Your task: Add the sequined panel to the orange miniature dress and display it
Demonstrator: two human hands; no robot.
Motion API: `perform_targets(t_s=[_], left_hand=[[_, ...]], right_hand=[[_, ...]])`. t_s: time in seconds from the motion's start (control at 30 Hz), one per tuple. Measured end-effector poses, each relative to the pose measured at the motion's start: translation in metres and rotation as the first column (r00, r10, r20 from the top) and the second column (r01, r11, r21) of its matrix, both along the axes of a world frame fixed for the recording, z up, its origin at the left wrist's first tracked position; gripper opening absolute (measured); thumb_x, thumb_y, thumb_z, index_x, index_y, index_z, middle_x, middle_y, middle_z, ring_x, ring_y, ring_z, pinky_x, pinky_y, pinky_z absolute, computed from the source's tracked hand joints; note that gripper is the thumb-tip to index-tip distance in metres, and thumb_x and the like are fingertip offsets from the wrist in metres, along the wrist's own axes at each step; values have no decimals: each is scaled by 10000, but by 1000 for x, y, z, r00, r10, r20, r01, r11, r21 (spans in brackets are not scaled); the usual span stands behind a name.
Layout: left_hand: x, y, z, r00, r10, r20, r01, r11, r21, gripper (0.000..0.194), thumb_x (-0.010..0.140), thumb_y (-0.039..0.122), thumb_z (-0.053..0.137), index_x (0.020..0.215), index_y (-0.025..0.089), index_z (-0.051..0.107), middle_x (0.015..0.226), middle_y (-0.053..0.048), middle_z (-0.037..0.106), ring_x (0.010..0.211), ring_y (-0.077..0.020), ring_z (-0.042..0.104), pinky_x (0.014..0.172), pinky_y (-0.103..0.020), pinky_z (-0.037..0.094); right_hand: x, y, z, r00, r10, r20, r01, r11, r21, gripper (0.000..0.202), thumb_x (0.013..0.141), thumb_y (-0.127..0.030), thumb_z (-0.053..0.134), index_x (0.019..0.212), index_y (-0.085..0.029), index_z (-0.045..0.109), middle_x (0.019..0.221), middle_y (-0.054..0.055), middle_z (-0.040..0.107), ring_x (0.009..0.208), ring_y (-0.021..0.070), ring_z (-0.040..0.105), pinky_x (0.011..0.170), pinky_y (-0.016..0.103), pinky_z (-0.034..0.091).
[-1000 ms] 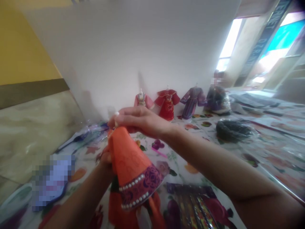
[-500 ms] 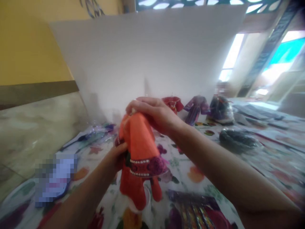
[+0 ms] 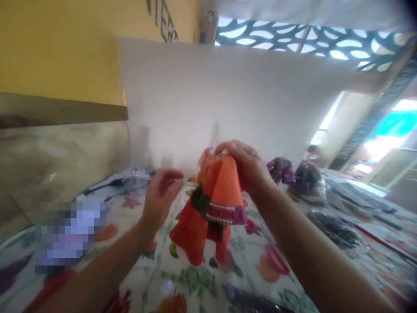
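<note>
My right hand (image 3: 246,163) grips a small orange doll's dress (image 3: 223,184) by its top. The dress hangs upright over the table. Pearl-like beads edge its purple trim, a dark green part shows at its middle, and longer orange pieces hang below. My left hand (image 3: 163,191) is to the left of the dress, apart from it, with nothing in it and its fingers loosely curved and apart. What the right fingertips pinch at the neck is partly hidden.
A flowered tablecloth (image 3: 192,280) covers the table. Behind on the right stand a small purple dress (image 3: 282,169) and a plastic-wrapped dark figure (image 3: 308,180), with a dark bundle in clear plastic (image 3: 335,228) nearer. A white board (image 3: 237,95) closes off the back.
My left hand has let go of the orange dress and moved off to its left. The view has shifted, and the dress now appears farther right, still in my right hand.
</note>
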State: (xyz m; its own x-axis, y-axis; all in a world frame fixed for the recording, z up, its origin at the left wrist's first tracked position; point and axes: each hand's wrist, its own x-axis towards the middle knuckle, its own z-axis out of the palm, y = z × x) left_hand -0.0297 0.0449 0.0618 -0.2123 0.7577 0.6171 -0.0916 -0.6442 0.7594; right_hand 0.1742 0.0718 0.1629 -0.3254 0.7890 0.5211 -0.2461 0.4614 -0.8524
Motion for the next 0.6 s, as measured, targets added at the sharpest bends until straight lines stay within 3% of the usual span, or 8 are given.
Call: perform_targets(t_s=[0.13,0.27,0.33,0.43,0.6], left_hand=[[9,-31,8,939,44,-341,14,986,166,436,858,301,689,1275,227,585,1267,-93,617,1174,-257,579,1026,-402,464],[15,-41,13,926,-137,-352,158,987,32,686,832,410,728,1431,237,441,1416,-104,529,1256,-282,540,1046,-412,468],[16,-41,14,934,-183,-307,180,983,-38,692,833,434,729,1429,245,434,1415,-101,529,1238,-278,554,1008,-400,492],[16,-40,15,934,-154,-322,142,988,-60,649,852,434,710,1415,251,443,1368,-97,554,1182,-266,575,952,-392,507],[17,-38,14,880,49,-473,-72,997,-30,421,872,412,677,1222,217,550,1090,-68,598,975,-231,590,872,-398,493]], right_hand=[[-11,-2,-4,994,-99,51,96,994,54,215,877,-408,682,811,-213,745,737,4,652,638,115,591,615,254,471],[-23,-7,-1,967,-231,108,211,963,168,238,868,-394,682,757,-190,733,751,18,677,683,130,607,642,262,475],[-28,-10,0,944,-304,125,270,934,233,235,854,-375,696,723,-182,725,723,14,672,684,127,598,635,253,463],[-34,-13,0,925,-352,146,301,910,284,225,850,-359,702,726,-173,724,686,1,645,658,115,565,594,238,428],[-43,-16,-6,898,-415,149,348,874,339,267,855,-333,699,654,-165,652,595,-38,542,571,82,461,520,227,345]])
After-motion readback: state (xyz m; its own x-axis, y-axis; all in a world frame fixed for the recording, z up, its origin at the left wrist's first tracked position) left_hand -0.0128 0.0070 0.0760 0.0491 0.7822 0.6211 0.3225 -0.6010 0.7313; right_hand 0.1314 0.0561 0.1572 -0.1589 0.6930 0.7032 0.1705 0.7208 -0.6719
